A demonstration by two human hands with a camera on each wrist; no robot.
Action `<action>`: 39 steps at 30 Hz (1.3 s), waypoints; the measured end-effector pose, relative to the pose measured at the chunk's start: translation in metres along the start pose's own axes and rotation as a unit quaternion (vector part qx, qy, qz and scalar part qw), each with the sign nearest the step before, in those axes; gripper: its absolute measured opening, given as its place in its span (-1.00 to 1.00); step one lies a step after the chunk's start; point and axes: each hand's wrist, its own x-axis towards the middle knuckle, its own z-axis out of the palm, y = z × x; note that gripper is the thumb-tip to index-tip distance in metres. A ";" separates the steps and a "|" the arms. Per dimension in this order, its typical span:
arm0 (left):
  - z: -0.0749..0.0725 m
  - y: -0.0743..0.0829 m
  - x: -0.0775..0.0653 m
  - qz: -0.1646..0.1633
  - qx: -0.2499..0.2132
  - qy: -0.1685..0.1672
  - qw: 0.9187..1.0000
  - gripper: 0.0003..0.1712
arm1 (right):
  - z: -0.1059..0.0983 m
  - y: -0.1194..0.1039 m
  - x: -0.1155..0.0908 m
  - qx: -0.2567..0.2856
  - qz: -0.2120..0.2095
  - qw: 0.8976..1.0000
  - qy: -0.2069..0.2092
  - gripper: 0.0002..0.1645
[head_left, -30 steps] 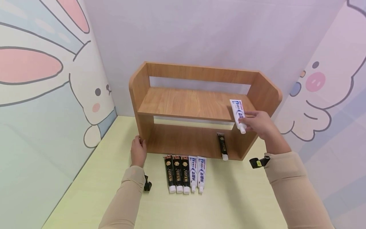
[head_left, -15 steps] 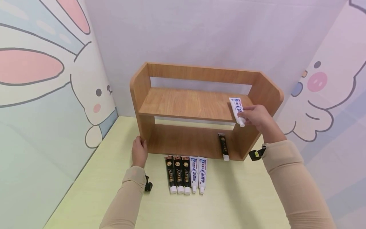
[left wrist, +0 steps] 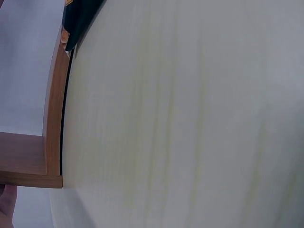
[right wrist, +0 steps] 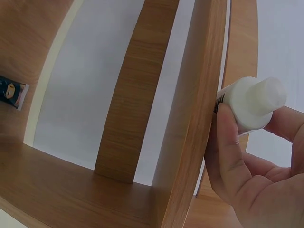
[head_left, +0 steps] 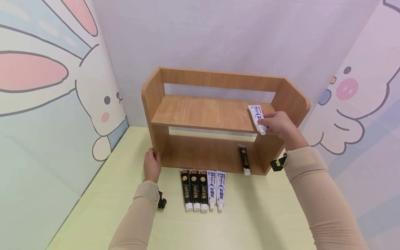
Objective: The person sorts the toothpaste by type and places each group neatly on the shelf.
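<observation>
My right hand (head_left: pixel 279 124) pinches a white toothpaste tube (head_left: pixel 255 113) near its cap end, at the right part of the wooden shelf's upper board (head_left: pixel 200 110). The flat end points to the back and the cap overhangs the front edge. In the right wrist view, thumb and fingers flank the tube's white cap (right wrist: pixel 268 95), close by the board's edge. At the lower front corner of the left side panel (head_left: pixel 153 100), my left hand (head_left: pixel 152 166) grips the panel; the left wrist view shows just a bit of that hand (left wrist: pixel 7 204) against its outer face.
A black toothpaste tube (head_left: pixel 244 160) lies on the lower board (head_left: pixel 200 152) at the right. Before the shelf, black tubes (head_left: pixel 194 189) and two white tubes (head_left: pixel 216 189) lie side by side on the pale table (head_left: pixel 175 231). A curtain-like wall (head_left: pixel 218 38) stands behind.
My right hand has moved the white tube back and slightly left, farther over the upper board. The left hand keeps its place at the side panel.
</observation>
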 end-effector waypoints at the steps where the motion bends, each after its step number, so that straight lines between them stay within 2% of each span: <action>1: 0.000 0.000 0.000 0.000 0.001 0.001 1.000 -0.70 | 0.000 0.000 0.001 0.001 0.001 1.000 0.000 -0.37; 16: 0.000 0.003 0.000 0.006 0.002 0.006 1.000 -0.71 | 0.003 -0.010 0.009 -0.027 0.033 0.999 0.017 -0.39; 25: 0.000 0.001 -0.001 0.012 0.008 0.012 1.000 -0.74 | 0.009 -0.012 0.008 -0.036 0.038 0.998 0.035 -0.41; 30: 0.000 0.000 -0.002 0.006 0.007 0.006 1.000 -0.73 | 0.010 -0.013 0.009 -0.054 0.033 0.997 0.032 -0.42; 39: -0.001 0.000 -0.002 0.015 0.011 0.010 1.000 -0.72 | 0.010 -0.009 0.007 -0.080 0.026 0.996 0.029 -0.45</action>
